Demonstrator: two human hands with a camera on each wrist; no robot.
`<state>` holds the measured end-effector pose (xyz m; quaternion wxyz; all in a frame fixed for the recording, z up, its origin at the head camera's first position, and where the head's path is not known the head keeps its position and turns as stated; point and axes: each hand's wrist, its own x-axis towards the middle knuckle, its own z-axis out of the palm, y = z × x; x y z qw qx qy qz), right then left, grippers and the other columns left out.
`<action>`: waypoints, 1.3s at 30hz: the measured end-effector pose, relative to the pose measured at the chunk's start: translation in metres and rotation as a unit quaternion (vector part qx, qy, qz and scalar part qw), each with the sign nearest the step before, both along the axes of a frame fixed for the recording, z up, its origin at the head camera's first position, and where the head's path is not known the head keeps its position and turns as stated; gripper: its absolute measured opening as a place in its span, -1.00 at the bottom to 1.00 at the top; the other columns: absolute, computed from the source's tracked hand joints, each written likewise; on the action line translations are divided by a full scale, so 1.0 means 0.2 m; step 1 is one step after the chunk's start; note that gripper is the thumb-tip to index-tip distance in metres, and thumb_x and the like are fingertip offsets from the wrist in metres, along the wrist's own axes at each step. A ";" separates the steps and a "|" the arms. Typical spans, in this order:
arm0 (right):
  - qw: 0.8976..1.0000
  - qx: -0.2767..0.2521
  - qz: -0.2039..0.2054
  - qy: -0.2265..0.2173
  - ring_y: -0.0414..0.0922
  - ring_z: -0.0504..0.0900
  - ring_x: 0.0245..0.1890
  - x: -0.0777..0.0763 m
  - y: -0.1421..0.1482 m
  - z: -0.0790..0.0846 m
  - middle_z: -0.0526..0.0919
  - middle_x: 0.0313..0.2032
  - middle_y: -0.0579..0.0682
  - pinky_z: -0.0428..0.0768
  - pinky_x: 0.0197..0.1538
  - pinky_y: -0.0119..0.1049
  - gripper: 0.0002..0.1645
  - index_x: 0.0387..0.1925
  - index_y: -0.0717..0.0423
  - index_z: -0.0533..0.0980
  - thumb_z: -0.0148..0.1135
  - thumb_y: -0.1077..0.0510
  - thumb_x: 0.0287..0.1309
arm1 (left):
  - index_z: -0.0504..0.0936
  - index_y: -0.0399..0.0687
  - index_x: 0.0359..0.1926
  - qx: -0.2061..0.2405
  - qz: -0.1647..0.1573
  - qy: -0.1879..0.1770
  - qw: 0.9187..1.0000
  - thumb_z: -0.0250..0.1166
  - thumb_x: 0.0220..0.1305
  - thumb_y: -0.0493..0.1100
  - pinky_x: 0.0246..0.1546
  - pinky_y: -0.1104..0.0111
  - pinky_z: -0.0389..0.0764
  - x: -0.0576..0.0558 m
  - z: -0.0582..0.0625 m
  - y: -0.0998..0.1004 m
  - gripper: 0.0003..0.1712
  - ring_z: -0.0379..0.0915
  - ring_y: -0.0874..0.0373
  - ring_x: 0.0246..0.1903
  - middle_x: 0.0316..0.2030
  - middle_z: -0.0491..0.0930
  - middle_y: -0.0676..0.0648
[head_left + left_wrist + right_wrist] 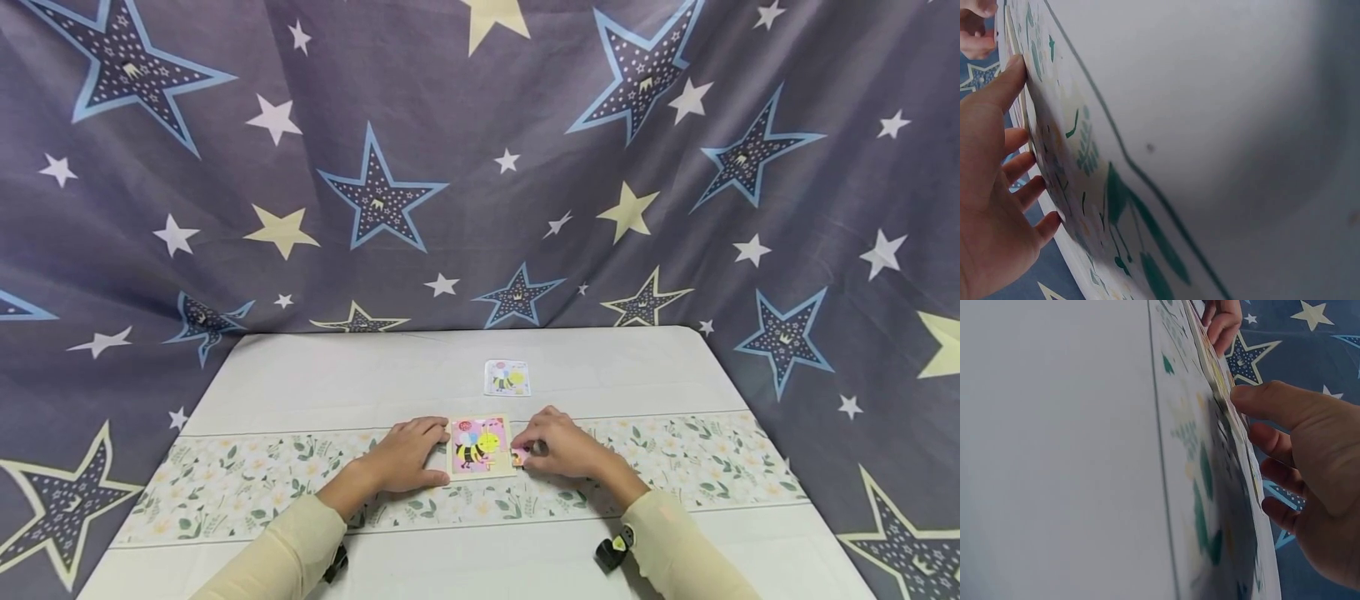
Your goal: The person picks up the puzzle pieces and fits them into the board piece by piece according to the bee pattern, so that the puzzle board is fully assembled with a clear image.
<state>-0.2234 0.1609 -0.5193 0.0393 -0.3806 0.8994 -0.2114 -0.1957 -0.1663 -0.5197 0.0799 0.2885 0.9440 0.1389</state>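
A square bee jigsaw puzzle in a pale frame (480,477) lies flat on the table in the head view. Its picture shows a yellow-and-black bee on pink, and a pale bare patch shows at the lower right. My left hand (409,454) rests at the puzzle's left side, fingertips near the upper corner and thumb by the lower one. In the left wrist view those fingers (1013,94) look loosely spread along the edge. On the opposite side, my right hand (558,444) pinches a small puzzle piece (518,457) between thumb and fingers, right at the frame's edge.
Behind the puzzle lies a small picture card (507,378) with the same bee. A floral band (262,479) crosses the white tablecloth (360,375). Star-patterned fabric (450,167) hangs at the back and sides of the table.
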 end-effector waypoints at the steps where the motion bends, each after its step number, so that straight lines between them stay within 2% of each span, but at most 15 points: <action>1: 1.000 0.001 0.003 0.000 -0.19 0.49 0.02 0.00 -0.01 0.00 0.70 -0.16 -0.27 0.44 0.18 -0.10 -0.64 0.00 -0.21 0.73 0.47 -0.02 0.12 | 0.49 0.00 0.32 0.000 0.000 0.001 1.000 0.35 0.27 0.31 0.42 -0.15 0.30 0.00 0.00 0.00 -0.25 0.21 -0.11 0.48 0.47 0.31 -0.14; 13: 0.999 0.031 0.035 0.009 -0.17 0.49 0.04 0.00 -0.12 0.00 0.71 -0.12 -0.23 0.46 0.15 -0.11 -0.65 0.01 -0.23 0.73 0.45 -0.05 0.16 | 0.48 -0.01 0.33 -0.002 -0.002 -0.001 1.000 0.34 0.28 0.31 0.43 -0.15 0.29 0.01 0.00 0.00 -0.24 0.20 -0.11 0.49 0.47 0.31 -0.13; 19: 0.998 0.049 0.031 -0.005 -0.19 0.49 0.05 0.00 -0.16 0.00 0.71 -0.10 -0.27 0.47 0.16 -0.12 -0.67 0.02 -0.29 0.72 0.41 -0.06 0.20 | 0.48 0.00 0.33 -0.003 -0.003 -0.003 1.000 0.33 0.28 0.32 0.43 -0.14 0.28 0.00 -0.01 0.00 -0.24 0.20 -0.10 0.49 0.48 0.30 -0.12; 29: 0.999 0.037 0.035 0.017 -0.17 0.51 -0.01 0.00 -0.18 0.01 0.73 -0.15 -0.21 0.47 0.07 -0.17 -0.69 0.00 -0.21 0.75 0.42 -0.05 0.21 | 0.48 0.03 0.32 -0.008 -0.003 0.005 1.000 0.32 0.28 0.35 0.43 -0.13 0.28 -0.02 -0.02 -0.01 -0.24 0.19 -0.09 0.49 0.47 0.31 -0.12; 39: 0.998 0.038 0.037 0.024 -0.19 0.51 -0.01 0.01 -0.17 -0.01 0.68 -0.17 -0.26 0.46 0.03 -0.21 -0.69 0.02 -0.25 0.73 0.40 -0.08 0.24 | 0.47 0.01 0.33 -0.012 0.000 0.001 1.000 0.32 0.27 0.35 0.43 -0.13 0.29 -0.01 -0.02 0.00 -0.23 0.20 -0.10 0.49 0.47 0.31 -0.12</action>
